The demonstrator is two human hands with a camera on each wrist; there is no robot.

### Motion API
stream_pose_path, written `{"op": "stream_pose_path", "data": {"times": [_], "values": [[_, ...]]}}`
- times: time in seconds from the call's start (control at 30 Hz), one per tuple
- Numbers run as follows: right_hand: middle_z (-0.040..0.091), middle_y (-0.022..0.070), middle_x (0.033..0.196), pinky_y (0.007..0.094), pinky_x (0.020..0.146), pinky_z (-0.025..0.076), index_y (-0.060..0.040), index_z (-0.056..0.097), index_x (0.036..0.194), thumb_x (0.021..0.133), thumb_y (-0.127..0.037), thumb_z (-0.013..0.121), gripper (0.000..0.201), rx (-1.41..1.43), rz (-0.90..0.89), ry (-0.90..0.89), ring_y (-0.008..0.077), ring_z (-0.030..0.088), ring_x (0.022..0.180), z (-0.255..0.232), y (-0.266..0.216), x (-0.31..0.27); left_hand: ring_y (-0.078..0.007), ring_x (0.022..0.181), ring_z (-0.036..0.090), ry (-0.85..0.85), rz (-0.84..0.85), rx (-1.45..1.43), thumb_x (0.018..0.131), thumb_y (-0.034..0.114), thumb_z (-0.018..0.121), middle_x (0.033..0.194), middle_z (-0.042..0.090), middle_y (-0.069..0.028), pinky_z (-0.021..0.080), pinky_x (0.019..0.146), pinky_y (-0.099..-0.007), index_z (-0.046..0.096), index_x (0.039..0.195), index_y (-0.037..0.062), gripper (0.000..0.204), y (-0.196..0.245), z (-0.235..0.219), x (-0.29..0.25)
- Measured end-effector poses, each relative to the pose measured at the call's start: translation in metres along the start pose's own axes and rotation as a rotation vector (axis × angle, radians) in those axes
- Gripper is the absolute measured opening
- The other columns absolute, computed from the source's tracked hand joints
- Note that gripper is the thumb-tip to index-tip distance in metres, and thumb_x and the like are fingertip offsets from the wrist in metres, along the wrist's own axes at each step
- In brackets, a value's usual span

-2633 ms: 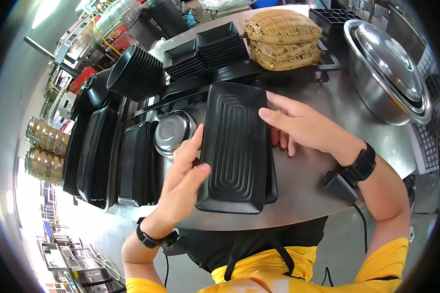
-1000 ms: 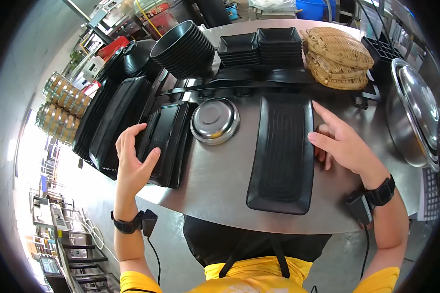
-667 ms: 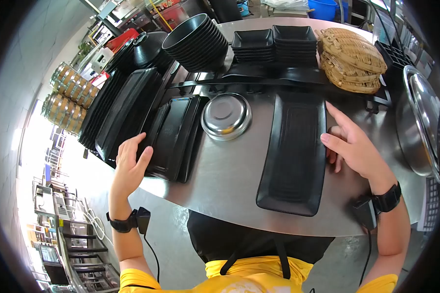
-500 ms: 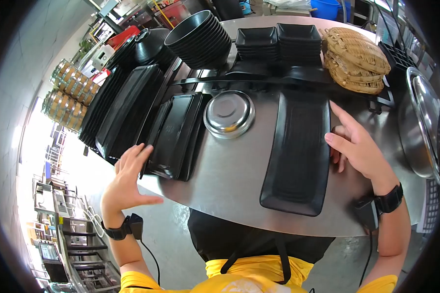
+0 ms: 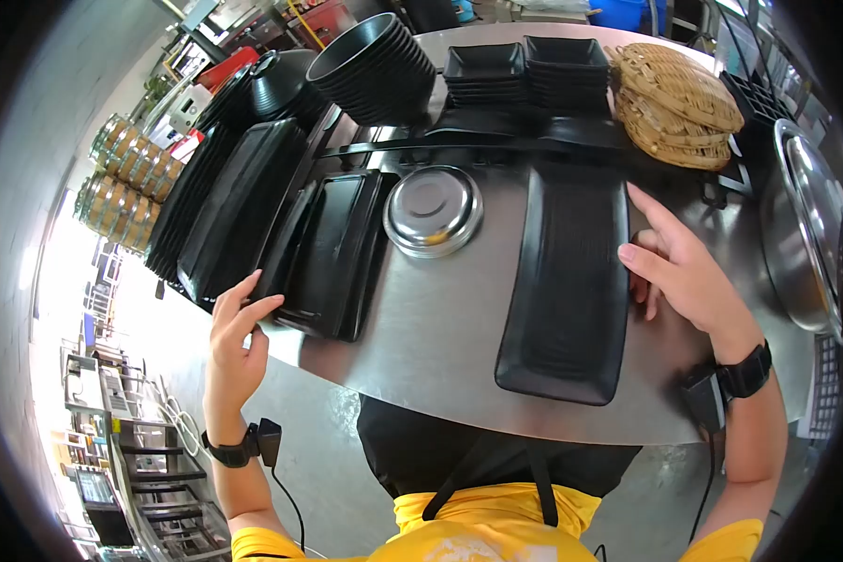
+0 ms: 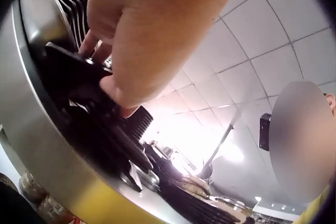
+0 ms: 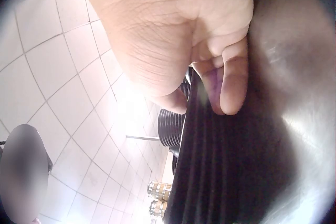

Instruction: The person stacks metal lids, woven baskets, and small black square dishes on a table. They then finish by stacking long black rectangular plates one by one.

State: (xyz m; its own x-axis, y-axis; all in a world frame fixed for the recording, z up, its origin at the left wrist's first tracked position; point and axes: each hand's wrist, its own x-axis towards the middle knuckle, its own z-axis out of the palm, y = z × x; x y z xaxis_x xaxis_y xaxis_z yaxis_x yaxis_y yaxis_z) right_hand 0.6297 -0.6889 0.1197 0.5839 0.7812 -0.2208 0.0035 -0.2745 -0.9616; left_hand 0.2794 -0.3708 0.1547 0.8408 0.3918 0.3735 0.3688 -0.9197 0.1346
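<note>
In the head view, my left hand [image 5: 236, 351] is at the near end of the black rectangular plates [image 5: 332, 253] standing on edge at the left. It pinches the end of one plate [image 5: 288, 239] that leans away from the others; in the left wrist view the thumb and fingertips [image 6: 112, 86] lie on either side of a dark edge. My right hand [image 5: 679, 272] rests along the right side of a stack of black rectangular plates [image 5: 567, 290], thumb at the rim. The right wrist view shows several layered rims [image 7: 202, 150] beside the relaxed fingers.
An upturned steel bowl [image 5: 433, 211] lies between the plates on the steel table [image 5: 421, 347]. Stacked black bowls [image 5: 375, 70], square dishes [image 5: 525, 70] and woven baskets [image 5: 679, 103] stand along the back. Longer black plates [image 5: 244, 206] stand at far left, a large steel basin [image 5: 806, 234] at right.
The left hand has left the stack in front of me and moved left to the standing plates, where one now leans apart. The right hand stays at the stack's right side.
</note>
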Motion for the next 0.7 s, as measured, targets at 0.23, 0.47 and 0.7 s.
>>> {"op": "stream_pose_path", "data": {"times": [0.23, 0.47, 0.7], "values": [[0.063, 0.0078, 0.089, 0.0250, 0.052, 0.052, -0.0048, 0.015, 0.161, 0.101, -0.021, 0.060, 0.077, 0.008, 0.000, -0.066, 0.0119, 0.059, 0.070, -0.005, 0.000, 0.001, -0.0292, 0.104, 0.062, 0.433, -0.003, 0.072, 0.089, -0.014, 0.054, 0.121, 0.068, -0.0147, 0.051, 0.088, -0.0355, 0.064, 0.098, 0.0010, 0.020, -0.018, 0.020, 0.004], [0.059, 0.0074, 0.090, 0.0249, 0.051, 0.052, -0.0043, 0.014, 0.161, 0.101, -0.020, 0.061, 0.078, -0.034, 0.013, -0.078, 0.0122, 0.059, 0.069, -0.006, 0.002, 0.001, -0.0205, 0.111, 0.058, 1.004, -0.232, -0.349, 0.101, -0.001, 0.054, 0.124, 0.058, -0.0138, 0.048, 0.100, -0.0319, 0.056, 0.101, 0.0035, 0.005, 0.005, 0.006, 0.002], [0.062, 0.0100, 0.088, 0.0260, 0.052, 0.051, 0.0001, 0.012, 0.160, 0.101, -0.030, 0.062, 0.083, -0.021, -0.027, -0.100, 0.0127, 0.058, 0.069, -0.007, 0.008, 0.004, -0.0219, 0.123, 0.049, 0.571, -0.101, -0.920, 0.093, -0.002, 0.056, 0.134, 0.053, -0.0140, 0.033, 0.109, -0.0364, 0.055, 0.093, 0.0065, 0.009, 0.112, 0.039, 0.042]]}}
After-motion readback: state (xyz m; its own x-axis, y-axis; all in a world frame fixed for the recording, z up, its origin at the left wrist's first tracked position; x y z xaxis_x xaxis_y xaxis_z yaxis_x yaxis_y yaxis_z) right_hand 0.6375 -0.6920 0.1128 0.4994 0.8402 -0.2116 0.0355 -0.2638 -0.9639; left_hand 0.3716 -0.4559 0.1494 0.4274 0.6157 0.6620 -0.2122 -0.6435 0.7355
